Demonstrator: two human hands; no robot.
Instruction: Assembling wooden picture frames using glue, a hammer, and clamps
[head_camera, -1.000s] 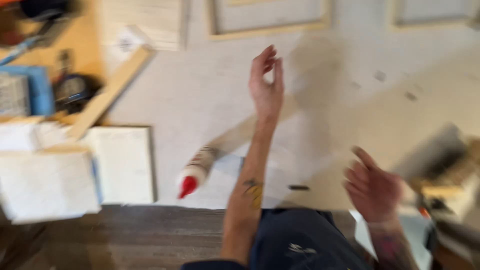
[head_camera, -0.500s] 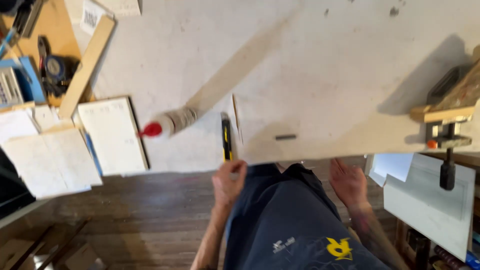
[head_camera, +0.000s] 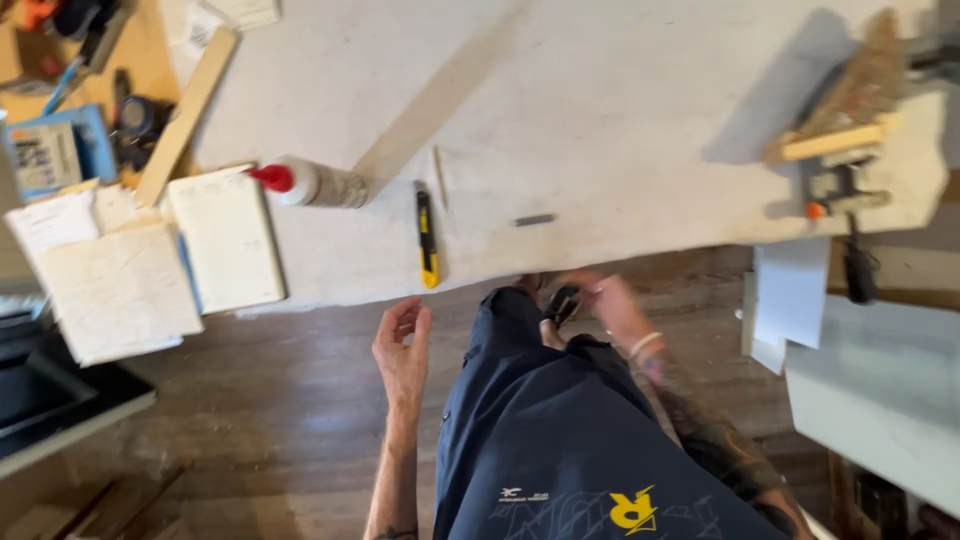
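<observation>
My left hand hangs below the white table's front edge, over the wooden floor, fingers loosely curled and holding nothing. My right hand is blurred by my thigh just under that edge, closed around a small dark object whose kind I cannot make out. On the table above lie a yellow-and-black utility knife, a glue bottle with a red cap on its side, and a short dark pencil-like piece.
An open notebook and loose papers overhang the table's left end. A wooden strip and tools lie at the far left. A wooden clamp assembly sits at the right end. A white board stands lower right.
The view has shifted so the table sits higher. My left hand has dropped lower and left of the table edge. My right hand has moved inward onto a small dark object.
</observation>
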